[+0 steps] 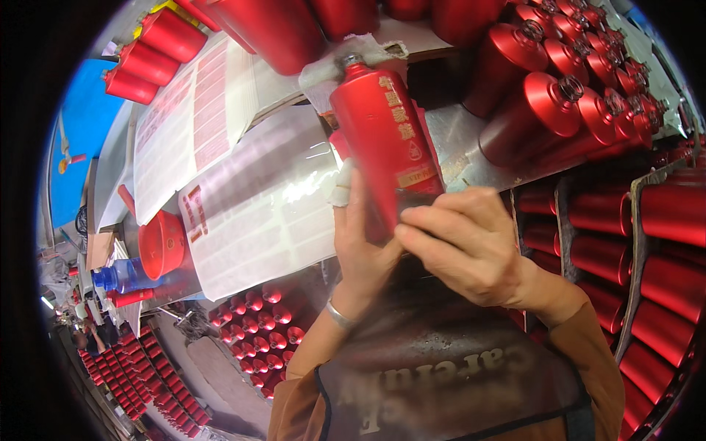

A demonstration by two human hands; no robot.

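Note:
A red bottle (368, 140) with gold lettering on its side lies tilted, its neck pointing away from me against a white cloth (320, 77). My left hand (360, 253) is closed around the bottle's near end, with a white wrap (341, 185) on one finger. My right hand (471, 246) is pinched at the lower right side of the bottle, thumb and fingers together. A small dark, see-through piece shows at its fingertips, too blurred to name. Left of the bottle lies a glossy pale sheet (257, 213) with a little red print left at one end.
Printed sheets (198, 110) are stacked at the upper left. Beside the glossy sheet are a red plastic container (162, 244) and a blue-capped bottle (121, 275). Many red bottles (551, 106) crowd the back right; more fill racks (599, 250) at right and stand lower left (261, 331).

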